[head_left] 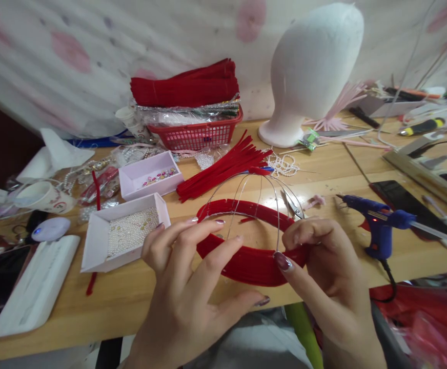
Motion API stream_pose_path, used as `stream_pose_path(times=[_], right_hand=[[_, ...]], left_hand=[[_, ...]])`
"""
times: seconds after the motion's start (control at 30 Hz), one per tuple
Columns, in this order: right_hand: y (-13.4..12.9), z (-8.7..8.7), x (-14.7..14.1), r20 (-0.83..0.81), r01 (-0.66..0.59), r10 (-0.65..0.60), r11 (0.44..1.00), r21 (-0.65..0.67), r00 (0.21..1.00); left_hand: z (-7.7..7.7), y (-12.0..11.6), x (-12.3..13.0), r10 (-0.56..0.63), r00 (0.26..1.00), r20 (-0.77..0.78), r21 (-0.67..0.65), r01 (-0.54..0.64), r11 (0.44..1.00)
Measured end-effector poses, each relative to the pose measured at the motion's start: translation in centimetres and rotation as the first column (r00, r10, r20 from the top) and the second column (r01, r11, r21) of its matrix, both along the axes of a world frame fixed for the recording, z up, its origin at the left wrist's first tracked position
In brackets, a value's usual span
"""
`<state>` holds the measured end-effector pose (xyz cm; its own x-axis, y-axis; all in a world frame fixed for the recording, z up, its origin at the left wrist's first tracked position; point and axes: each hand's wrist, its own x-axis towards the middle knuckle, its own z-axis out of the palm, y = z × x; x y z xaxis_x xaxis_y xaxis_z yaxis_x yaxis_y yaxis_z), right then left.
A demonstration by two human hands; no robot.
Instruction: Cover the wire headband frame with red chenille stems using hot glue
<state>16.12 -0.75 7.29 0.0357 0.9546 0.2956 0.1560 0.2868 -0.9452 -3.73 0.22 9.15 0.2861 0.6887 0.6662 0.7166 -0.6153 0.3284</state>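
Hands (188, 282) (337, 279), with red band (252, 265) partly behind.

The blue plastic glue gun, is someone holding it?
No, the glue gun rests on the wooden table, apart from the left hand and right hand.

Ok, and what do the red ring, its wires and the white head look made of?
Red ring: probably velvety fabric or chenille, matte, from its soft-looking surface. Wires: likely metal, thin with a silvery shine. White head: perhaps foam; it looks pale and dull.
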Motion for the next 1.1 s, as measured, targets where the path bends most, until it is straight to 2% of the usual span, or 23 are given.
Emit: stream_pose_path(times=[0.2,0.3,0.4,0.6,0.8,1.1], right_hand=[[-0.2,-0.2,0.0,0.001,-0.037,0.037,0.999,-0.006,0.999],[-0.3,-0.2,0.0,0.033,-0.042,0.042,0.999,0.001,0.999],[-0.4,-0.1,0.1,0.061,-0.060,0.059,0.998,0.000,0.996],[-0.5,0.0,0.1,0.063,-0.114,0.113,0.993,0.009,0.992],[-0.8,0.0,-0.1,0.044,-0.111,0.112,0.994,-0.024,0.993],[-0.7,-0.2,-0.3,0.055,-0.086,0.087,0.996,-0.023,0.995]], left_hand=[[0.1,-0.1,-0.2,-0.013,1.000,-0.026,0.003,0.013,1.000],[0.2,-0.1,0.3,-0.035,0.994,-0.099,0.057,0.041,0.998],[0.1,-0.4,1.1,-0.006,0.991,-0.132,0.115,0.022,0.993],[-0.6,-0.9,1.6,0.002,0.996,-0.094,0.091,0.006,0.996],[-0.4,-0.7,0.9,-0.040,0.991,-0.126,0.065,0.049,0.997],[-0.4,-0.8,1.3,-0.038,0.995,-0.097,0.029,0.041,0.999]])
